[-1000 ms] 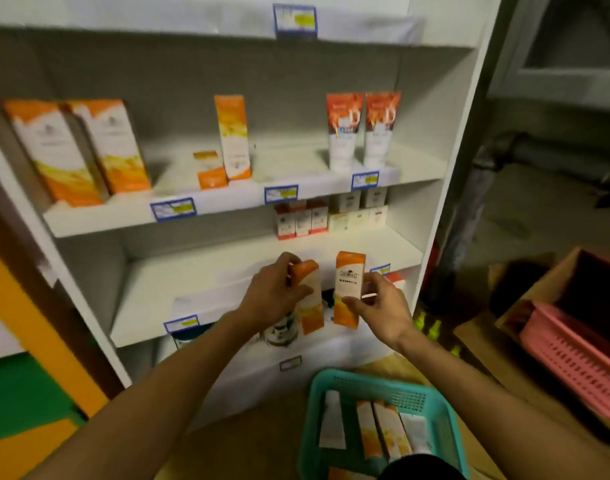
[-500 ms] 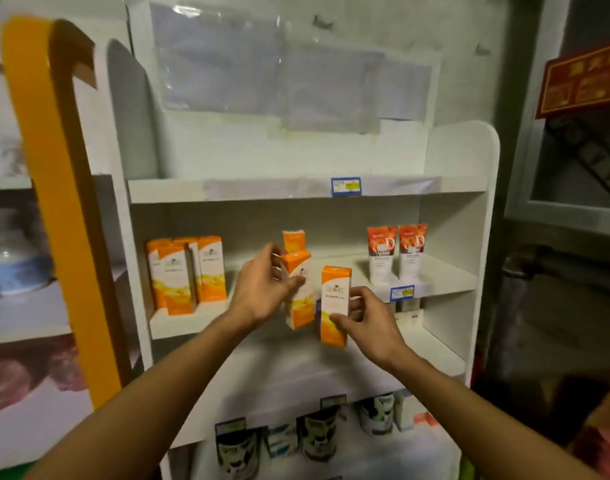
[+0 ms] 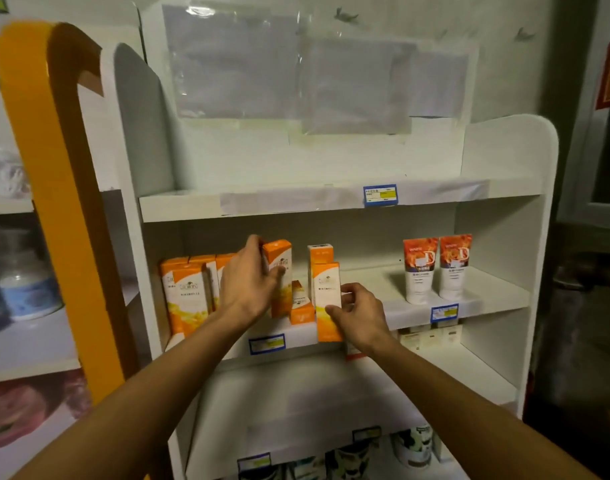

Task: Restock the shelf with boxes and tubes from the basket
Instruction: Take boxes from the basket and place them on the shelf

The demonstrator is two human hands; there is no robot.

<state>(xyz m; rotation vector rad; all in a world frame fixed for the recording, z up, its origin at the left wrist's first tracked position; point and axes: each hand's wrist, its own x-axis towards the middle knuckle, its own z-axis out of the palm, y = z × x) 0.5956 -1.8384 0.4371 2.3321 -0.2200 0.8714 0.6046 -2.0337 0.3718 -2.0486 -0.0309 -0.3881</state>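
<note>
The left hand (image 3: 249,287) grips a tall orange-and-white cardboard box (image 3: 279,271) upright at the white middle shelf (image 3: 417,308), beside the matching row of boxes (image 3: 187,292) where it likely belongs; the right hand (image 3: 359,315) pinches a second such box (image 3: 327,301) at the shelf edge. Half a second ago both boxes hung lower, short of the shelf; the basket is out of view

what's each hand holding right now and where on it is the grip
The left hand grips an orange and white box around its upper half. The right hand pinches a second box by its lower right edge, thumb on the front.
</note>
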